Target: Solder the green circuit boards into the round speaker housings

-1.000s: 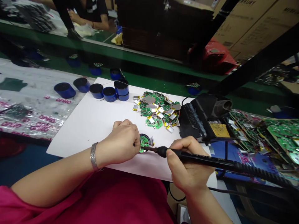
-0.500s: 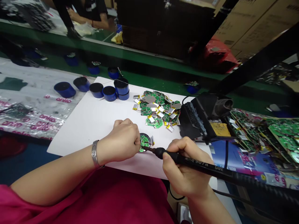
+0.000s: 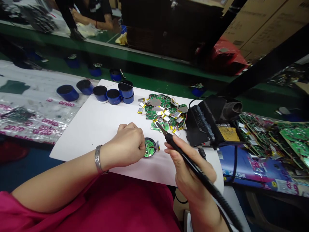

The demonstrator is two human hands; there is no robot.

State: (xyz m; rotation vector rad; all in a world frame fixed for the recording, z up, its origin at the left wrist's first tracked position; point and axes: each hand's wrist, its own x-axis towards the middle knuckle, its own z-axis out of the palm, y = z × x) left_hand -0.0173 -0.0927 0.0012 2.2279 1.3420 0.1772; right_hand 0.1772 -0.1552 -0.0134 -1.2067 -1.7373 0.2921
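Note:
My right hand grips a black soldering iron, its tip raised toward the pile of circuit boards. My left hand, a silver bracelet at its wrist, is closed at the left edge of a round green circuit board. What its fingers pinch is hidden. The board sits in a dark round housing on white paper. A small silver battery stands at the board's right side on thin wires. Behind lies a heap of green circuit boards with silver-and-yellow batteries.
Several blue cylinders stand at the paper's far left. A black soldering stand with a yellow sponge is at right, with more stacked boards beyond. Other blue pieces lie along the green bench. Another person's arm shows across it.
My right hand has lifted the soldering iron off the round board and tilted it up, the tip moving away toward the heap. My left hand stays in place.

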